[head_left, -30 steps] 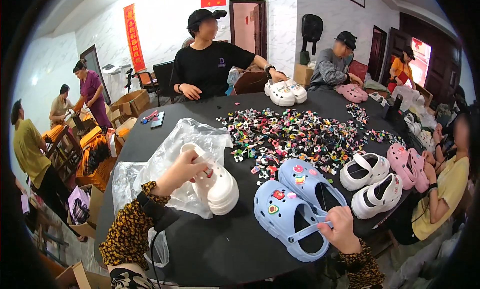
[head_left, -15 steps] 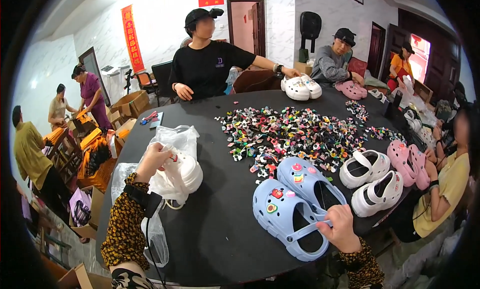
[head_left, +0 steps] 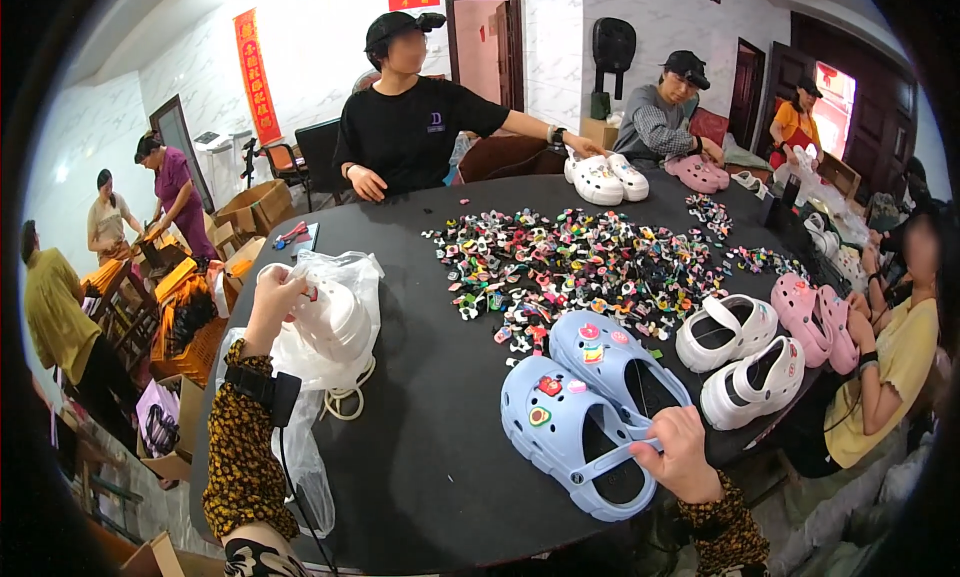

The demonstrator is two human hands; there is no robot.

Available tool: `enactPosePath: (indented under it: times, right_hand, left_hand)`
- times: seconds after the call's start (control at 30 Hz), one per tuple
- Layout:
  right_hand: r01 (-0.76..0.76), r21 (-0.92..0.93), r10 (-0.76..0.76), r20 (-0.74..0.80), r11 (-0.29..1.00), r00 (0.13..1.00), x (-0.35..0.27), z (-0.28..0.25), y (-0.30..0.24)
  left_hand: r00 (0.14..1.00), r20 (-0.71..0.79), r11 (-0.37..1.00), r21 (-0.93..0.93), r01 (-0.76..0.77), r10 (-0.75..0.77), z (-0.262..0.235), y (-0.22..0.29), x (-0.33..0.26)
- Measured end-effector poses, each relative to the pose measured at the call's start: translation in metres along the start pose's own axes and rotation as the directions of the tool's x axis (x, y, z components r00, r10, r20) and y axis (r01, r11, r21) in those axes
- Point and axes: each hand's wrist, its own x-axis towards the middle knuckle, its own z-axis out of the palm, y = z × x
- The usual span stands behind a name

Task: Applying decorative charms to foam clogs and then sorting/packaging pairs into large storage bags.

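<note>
At the left of the table, my left hand (head_left: pixel 278 299) is closed on a white clog (head_left: pixel 335 327), which is tilted above a clear plastic bag (head_left: pixel 318 375). A pale cord loop (head_left: pixel 345 402) hangs below the clog. My right hand (head_left: pixel 680 455) pinches the heel strap of the nearer light blue clog (head_left: pixel 518 407), decorated with an avocado and other charms. Its mate, another light blue clog (head_left: pixel 625 345), lies right behind it with charms on its toe. Both blue clogs rest on the black table (head_left: pixel 420 487).
A wide heap of colourful shoe charms (head_left: pixel 560 267) covers the table's middle. White clogs (head_left: pixel 745 382) and pink clogs (head_left: pixel 805 312) stand at the right. Across the table a person touches white clogs (head_left: pixel 605 180); another handles a pink clog (head_left: pixel 697 174). Scissors (head_left: pixel 292 235) lie far left.
My left hand has moved slightly left and up, and the white clog has turned and risen, baring more of the cord loop. My right hand stays on the blue clog's strap.
</note>
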Motion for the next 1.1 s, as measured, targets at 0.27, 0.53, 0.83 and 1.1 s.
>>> enactPosePath:
  times: [0.27, 0.53, 0.83, 1.1]
  right_hand:
    - [0.004, 0.002, -0.004, 0.002, 1.0, 1.0, 0.002, 0.001, 0.0]
    - [0.008, 0.001, -0.008, 0.015, 1.0, 1.0, 0.003, 0.001, -0.003]
    - [0.031, -0.02, -0.03, 0.032, 0.999, 0.999, 0.002, -0.003, -0.003]
    - [0.128, -0.059, -0.134, -0.125, 0.99, 0.983, 0.006, 0.005, 0.003]
  left_hand:
    - [0.963, 0.043, 0.799, 0.549, -0.245, 0.266, 0.013, -0.055, -0.001]
    - [0.954, -0.02, 0.726, 0.654, -0.214, 0.299, 0.016, -0.026, -0.028]
    - [0.804, 0.442, 0.812, 0.238, -0.533, 0.398, 0.067, 0.101, -0.13]
    - [0.393, 0.767, 0.66, -0.053, -0.75, 0.508, 0.125, 0.133, -0.229]
